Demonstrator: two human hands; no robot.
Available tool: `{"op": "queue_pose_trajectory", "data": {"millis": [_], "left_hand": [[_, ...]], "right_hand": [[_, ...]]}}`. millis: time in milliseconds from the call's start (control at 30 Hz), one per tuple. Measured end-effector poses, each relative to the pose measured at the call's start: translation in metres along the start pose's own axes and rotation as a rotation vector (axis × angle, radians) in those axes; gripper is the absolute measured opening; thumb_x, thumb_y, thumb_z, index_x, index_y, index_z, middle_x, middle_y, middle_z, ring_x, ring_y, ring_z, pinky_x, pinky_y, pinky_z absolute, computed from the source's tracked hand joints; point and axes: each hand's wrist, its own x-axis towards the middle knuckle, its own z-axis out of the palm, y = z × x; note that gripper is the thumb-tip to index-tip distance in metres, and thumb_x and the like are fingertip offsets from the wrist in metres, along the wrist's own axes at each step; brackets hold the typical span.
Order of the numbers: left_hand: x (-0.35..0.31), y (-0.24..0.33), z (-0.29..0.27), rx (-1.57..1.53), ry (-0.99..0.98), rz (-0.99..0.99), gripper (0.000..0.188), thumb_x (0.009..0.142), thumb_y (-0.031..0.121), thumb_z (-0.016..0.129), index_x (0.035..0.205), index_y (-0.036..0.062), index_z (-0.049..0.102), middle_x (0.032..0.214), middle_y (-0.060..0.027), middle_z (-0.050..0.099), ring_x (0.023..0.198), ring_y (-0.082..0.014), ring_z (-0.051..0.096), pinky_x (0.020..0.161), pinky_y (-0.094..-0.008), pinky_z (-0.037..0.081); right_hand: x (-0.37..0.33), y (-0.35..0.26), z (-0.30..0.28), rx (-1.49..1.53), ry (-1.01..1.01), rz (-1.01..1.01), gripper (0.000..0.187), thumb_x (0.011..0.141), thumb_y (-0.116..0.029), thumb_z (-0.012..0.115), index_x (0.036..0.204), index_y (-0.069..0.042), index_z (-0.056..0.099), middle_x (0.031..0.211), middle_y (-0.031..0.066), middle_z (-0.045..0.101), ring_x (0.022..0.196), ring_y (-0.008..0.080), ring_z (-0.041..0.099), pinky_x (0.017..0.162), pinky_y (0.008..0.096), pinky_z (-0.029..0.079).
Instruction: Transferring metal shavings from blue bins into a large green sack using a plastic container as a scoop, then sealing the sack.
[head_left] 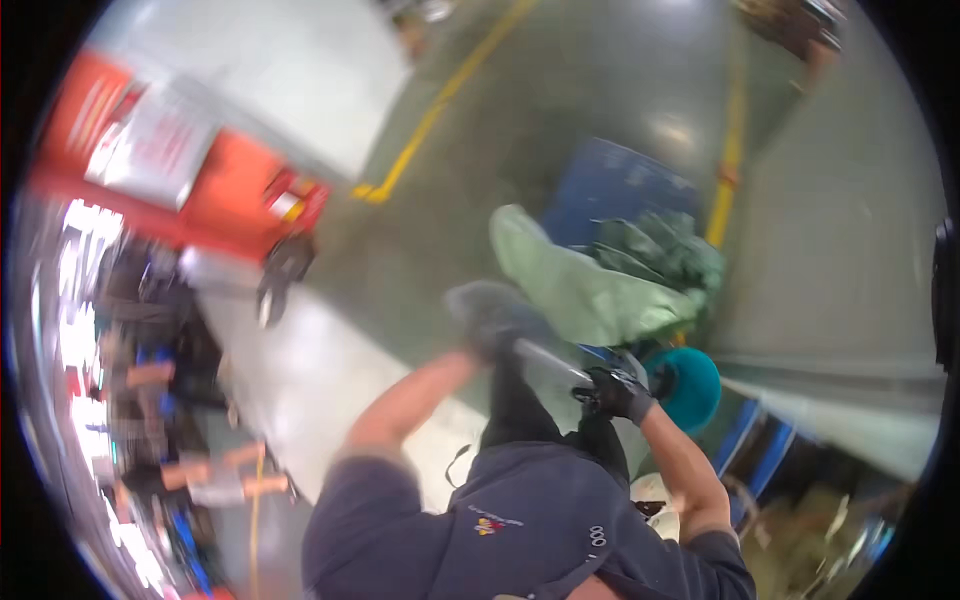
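Observation:
A light-coloured pole (552,362) slants between my two gloved hands. My right hand (618,390), in a black and grey glove, is closed round its lower right end. At its upper left end is my left hand (497,332), dark-gloved and smeared by motion. The pole runs into that hand, which appears closed on it; the single fingers do not show. A grey, blurred shape (485,298) lies at the left hand, and I cannot make out what it is. Just beyond the hands lies a pale green sack (585,295). Close to my right hand stands a teal bucket (692,388).
Crumpled darker green sacks (660,250) lie against a blue flat piece (620,185) on the grey floor. Yellow lines (440,105) mark the floor. An orange-red machine or cart (235,190) stands at the left. Other people (215,475) are at the lower left.

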Motion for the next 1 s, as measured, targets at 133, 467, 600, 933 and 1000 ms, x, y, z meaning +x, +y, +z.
{"op": "queue_pose_trajectory", "data": {"millis": [133, 467, 600, 933, 1000], "left_hand": [[0.009, 0.062, -0.089, 0.139, -0.139, -0.268, 0.009, 0.064, 0.019, 0.058, 0.066, 0.0122, 0.063, 0.075, -0.0113, 0.062, 0.082, -0.0341, 0.058, 0.078, -0.0455, 0.044], [-0.14, 0.16, -0.084, 0.007, 0.52, -1.069, 0.057, 0.081, 0.011, 0.047, 0.137, 0.0114, 0.035, 0.138, -0.0196, 0.037, 0.127, -0.0369, 0.036, 0.108, -0.0433, 0.029], [-0.081, 0.267, -0.092, -0.665, 0.476, -1.514, 0.072, 0.078, 0.037, 0.061, 0.137, 0.0054, 0.033, 0.114, -0.0248, 0.056, 0.102, -0.0385, 0.056, 0.086, -0.0438, 0.046], [-0.14, 0.267, -0.012, -0.625, 0.684, -1.83, 0.033, 0.081, 0.028, 0.051, 0.1, 0.0007, 0.053, 0.081, -0.0219, 0.063, 0.077, -0.0373, 0.063, 0.065, -0.0487, 0.047], [-0.191, 0.266, 0.036, -0.401, 0.712, -1.963, 0.03, 0.087, 0.027, 0.043, 0.092, 0.0004, 0.054, 0.083, -0.0218, 0.063, 0.077, -0.037, 0.063, 0.065, -0.0482, 0.047]], "right_hand": [[-0.01, -0.002, 0.036, -0.155, 0.001, -0.192, 0.041, 0.079, -0.042, 0.061, 0.098, -0.005, 0.06, 0.096, 0.0211, 0.062, 0.092, 0.04, 0.058, 0.077, 0.0464, 0.046], [-0.02, -0.053, 0.167, -0.063, -0.117, -0.079, 0.042, 0.082, -0.039, 0.063, 0.097, -0.001, 0.054, 0.083, 0.0245, 0.062, 0.08, 0.0442, 0.059, 0.062, 0.0499, 0.045], [-0.035, -0.009, 0.142, -0.18, 0.061, -0.277, 0.04, 0.082, -0.033, 0.063, 0.105, -0.001, 0.051, 0.084, 0.024, 0.062, 0.08, 0.0422, 0.059, 0.063, 0.0475, 0.045], [-0.032, -0.036, 0.141, -0.097, -0.502, -0.862, 0.033, 0.088, -0.005, 0.046, 0.12, -0.004, 0.053, 0.107, 0.018, 0.061, 0.1, 0.0304, 0.058, 0.088, 0.0401, 0.046], [-0.058, -0.078, 0.128, 0.04, -0.497, -0.73, 0.024, 0.084, -0.007, 0.05, 0.105, -0.001, 0.061, 0.101, 0.018, 0.062, 0.092, 0.0288, 0.061, 0.079, 0.0378, 0.048]]}}
